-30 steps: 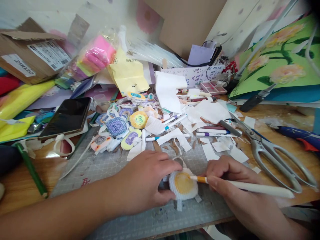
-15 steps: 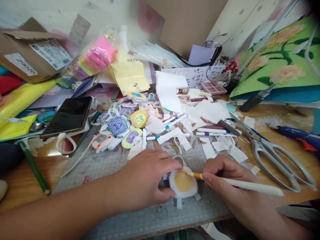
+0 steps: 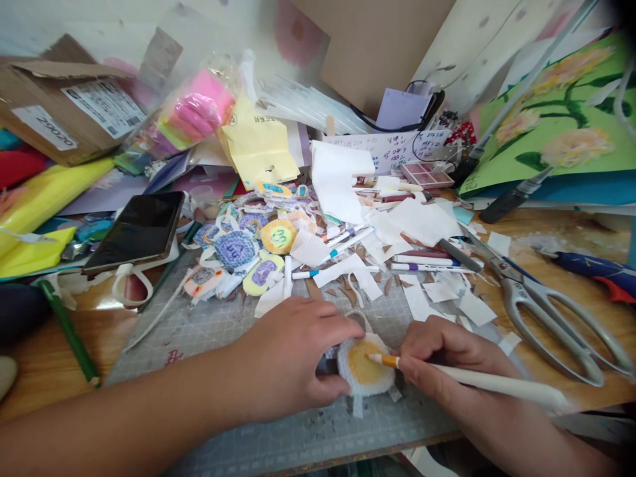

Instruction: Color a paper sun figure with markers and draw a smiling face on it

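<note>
My left hand (image 3: pixel 293 354) lies on the grey cutting mat (image 3: pixel 209 331), fingers curled around the left edge of a small round white paper cut-out (image 3: pixel 365 371) with a yellow-orange centre, pinning it down. My right hand (image 3: pixel 447 361) is closed on a white marker pen (image 3: pixel 487 381) with an orange tip. The tip rests on the cut-out's yellow centre. Both forearms come in from the bottom edge.
Several coloured paper badges (image 3: pixel 238 255), white scraps and marker pens (image 3: pixel 422 265) lie just behind the hands. Large metal scissors (image 3: pixel 541 311) lie to the right, a black phone (image 3: pixel 136 232) and a green pencil (image 3: pixel 69 331) to the left. A cardboard box (image 3: pixel 59 106) and a flower painting (image 3: pixel 556 126) stand behind.
The orange pen tip has moved left, from the cut-out's right edge onto its yellow centre. My left hand has stayed in place on the cut-out.
</note>
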{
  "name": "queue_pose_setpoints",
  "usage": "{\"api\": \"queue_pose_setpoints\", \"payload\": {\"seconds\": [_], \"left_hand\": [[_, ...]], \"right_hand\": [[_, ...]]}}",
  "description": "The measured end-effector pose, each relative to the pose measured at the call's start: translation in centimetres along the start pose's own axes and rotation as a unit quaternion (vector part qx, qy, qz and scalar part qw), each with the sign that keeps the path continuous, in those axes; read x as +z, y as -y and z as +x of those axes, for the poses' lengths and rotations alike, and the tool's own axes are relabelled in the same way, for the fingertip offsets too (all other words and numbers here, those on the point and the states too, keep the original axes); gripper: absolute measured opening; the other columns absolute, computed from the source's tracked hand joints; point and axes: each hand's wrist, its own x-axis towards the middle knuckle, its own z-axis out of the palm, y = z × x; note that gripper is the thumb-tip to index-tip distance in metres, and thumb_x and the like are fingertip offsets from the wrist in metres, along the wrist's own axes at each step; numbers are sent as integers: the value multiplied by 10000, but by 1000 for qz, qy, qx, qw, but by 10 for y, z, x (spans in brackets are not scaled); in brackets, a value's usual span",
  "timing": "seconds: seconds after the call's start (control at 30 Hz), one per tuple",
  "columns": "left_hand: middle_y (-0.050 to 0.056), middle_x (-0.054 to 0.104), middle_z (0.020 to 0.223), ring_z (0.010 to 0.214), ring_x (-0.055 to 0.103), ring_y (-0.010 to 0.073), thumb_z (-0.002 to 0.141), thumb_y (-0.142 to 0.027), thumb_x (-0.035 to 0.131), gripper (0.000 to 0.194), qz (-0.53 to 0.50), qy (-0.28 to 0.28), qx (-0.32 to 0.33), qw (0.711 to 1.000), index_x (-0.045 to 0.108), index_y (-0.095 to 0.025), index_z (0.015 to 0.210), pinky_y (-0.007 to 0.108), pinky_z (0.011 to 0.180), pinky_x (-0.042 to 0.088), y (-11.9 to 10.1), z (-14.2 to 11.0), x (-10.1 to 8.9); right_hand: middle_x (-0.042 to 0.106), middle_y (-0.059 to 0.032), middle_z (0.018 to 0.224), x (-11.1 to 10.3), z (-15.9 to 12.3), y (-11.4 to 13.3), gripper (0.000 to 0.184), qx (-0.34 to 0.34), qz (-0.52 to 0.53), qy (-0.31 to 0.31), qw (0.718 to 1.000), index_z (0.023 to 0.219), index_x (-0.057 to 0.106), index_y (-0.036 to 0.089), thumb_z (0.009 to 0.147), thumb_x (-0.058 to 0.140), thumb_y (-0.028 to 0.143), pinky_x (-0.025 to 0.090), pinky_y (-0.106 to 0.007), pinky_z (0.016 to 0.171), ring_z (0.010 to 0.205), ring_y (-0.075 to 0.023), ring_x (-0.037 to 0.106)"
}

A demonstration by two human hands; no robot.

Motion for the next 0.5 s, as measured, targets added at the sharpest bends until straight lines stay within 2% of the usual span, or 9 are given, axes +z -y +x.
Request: {"api": "queue_pose_setpoints", "payload": {"seconds": [0.13, 0.33, 0.5], "left_hand": [[13, 620, 946, 885, 585, 222, 717, -348, 690, 415, -1, 1, 5, 1000, 587, -263, 1110, 328, 750, 406, -1, 0, 0], [17, 617, 931, 876, 585, 228, 723, -365, 684, 409, 0, 7, -5, 1000, 588, -266, 1108, 336, 741, 417, -1, 1, -1], [24, 625, 964, 891, 588, 233, 721, -357, 687, 410, 3, 4, -1, 1000, 585, -256, 1106, 346, 769, 420, -1, 2, -1]], "right_hand": [[512, 30, 560, 3, -1, 1, 214, 16, 3, -31, 999, 648, 536, 240, 813, 587, 365, 348, -244, 463, 518, -135, 428], [523, 29, 554, 7, -2, 0, 187, 6, 26, -53, 998, 643, 558, 234, 791, 617, 332, 335, -236, 440, 496, -125, 426], [540, 27, 562, 9, -2, -1, 172, -10, 10, -45, 999, 641, 572, 238, 781, 621, 327, 342, -241, 461, 518, -136, 457]]}}
